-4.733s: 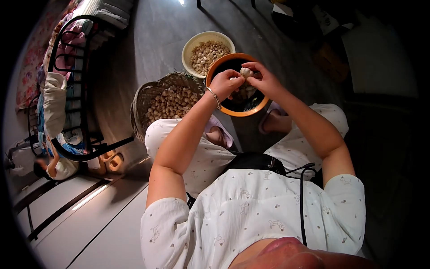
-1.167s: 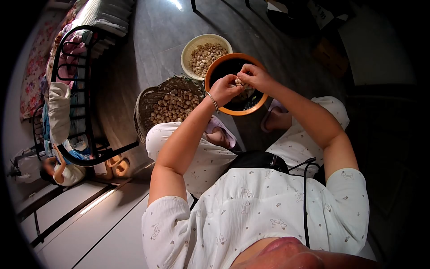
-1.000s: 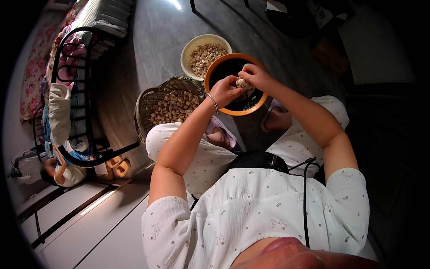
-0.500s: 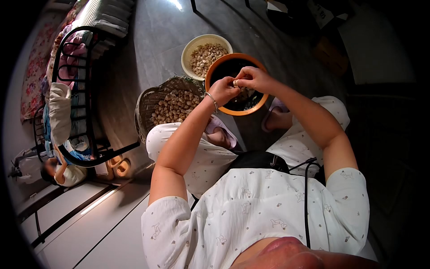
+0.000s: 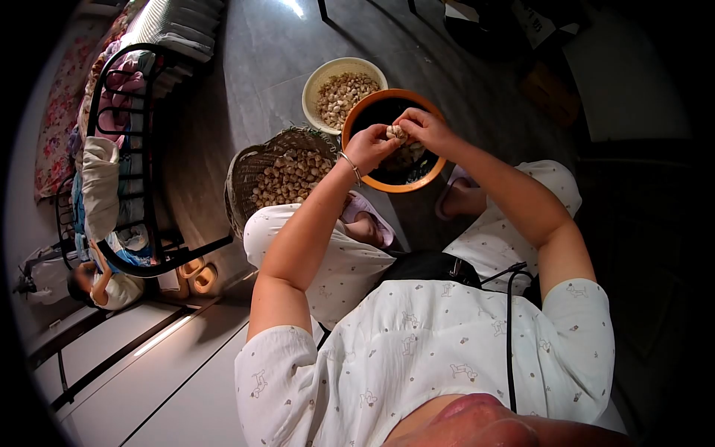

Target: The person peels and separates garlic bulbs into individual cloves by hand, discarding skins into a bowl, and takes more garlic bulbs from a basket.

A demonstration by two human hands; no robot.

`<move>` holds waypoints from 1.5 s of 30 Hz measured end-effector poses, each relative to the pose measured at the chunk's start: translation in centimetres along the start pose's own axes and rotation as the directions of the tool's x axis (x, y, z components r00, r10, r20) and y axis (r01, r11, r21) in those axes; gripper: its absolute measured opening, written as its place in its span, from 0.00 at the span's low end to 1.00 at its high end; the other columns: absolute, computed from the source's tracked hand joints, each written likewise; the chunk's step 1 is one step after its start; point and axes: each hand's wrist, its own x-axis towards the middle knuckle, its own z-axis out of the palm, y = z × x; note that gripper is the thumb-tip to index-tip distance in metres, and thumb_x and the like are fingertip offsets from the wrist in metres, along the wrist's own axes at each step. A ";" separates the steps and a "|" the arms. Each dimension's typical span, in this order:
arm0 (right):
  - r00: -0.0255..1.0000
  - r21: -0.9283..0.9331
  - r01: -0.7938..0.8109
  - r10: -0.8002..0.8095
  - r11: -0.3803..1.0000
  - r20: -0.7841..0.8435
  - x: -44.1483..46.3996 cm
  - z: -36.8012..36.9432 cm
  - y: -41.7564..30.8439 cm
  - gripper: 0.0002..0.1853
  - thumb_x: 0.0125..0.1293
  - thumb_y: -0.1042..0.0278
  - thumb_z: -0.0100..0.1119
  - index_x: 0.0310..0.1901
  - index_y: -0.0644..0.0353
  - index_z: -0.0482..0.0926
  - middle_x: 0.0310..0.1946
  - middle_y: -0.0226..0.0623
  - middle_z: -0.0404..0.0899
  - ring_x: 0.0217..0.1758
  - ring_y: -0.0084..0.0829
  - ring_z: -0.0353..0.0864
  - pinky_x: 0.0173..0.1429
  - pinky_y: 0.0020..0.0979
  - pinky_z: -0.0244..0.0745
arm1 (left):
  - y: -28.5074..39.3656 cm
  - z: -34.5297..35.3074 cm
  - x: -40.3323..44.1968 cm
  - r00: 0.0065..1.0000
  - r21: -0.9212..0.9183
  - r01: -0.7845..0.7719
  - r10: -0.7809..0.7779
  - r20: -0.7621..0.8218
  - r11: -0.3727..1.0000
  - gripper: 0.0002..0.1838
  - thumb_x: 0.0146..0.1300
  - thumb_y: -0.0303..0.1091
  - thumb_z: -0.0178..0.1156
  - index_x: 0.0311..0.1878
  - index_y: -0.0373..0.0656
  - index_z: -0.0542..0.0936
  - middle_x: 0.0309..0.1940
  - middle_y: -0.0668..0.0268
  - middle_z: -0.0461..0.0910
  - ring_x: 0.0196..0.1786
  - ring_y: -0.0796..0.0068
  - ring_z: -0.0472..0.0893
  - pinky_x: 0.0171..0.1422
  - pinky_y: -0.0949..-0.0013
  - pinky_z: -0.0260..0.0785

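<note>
Over the orange tub [image 5: 391, 94], I had one garlic bulb [image 5: 395, 132] caught between my two hands. My left hand [image 5: 372, 147] pinched it on one side, and the fingers of my right hand [image 5: 426, 132] were bent close around its other side. Just past the tub, on its left, sat a pale bowl [image 5: 310, 100] with lots of small cloves [image 5: 346, 95]. Left of the tub and a bit nearer to me was a basket [image 5: 240, 179] of round bulbs [image 5: 289, 179]. It seemed I was in the middle of peeling this bulb or breaking it up. Next, I likely needed to hold tight with my left hand and pull gently with my right, keeping it over the tub.
</note>
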 end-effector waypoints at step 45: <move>0.950 0.171 -0.229 0.259 0.958 -0.174 0.9 -0.6 1.6 0.14 0.72 0.57 0.43 0.37 0.56 0.75 0.23 0.25 0.73 0.19 0.14 0.68 0.21 0.18 0.64 | 0.9 0.5 -0.9 0.980 -0.018 -0.197 0.197 -0.002 0.980 0.21 0.60 0.35 0.63 0.55 0.39 0.74 0.27 0.76 0.74 0.23 0.91 0.67 0.25 0.82 0.62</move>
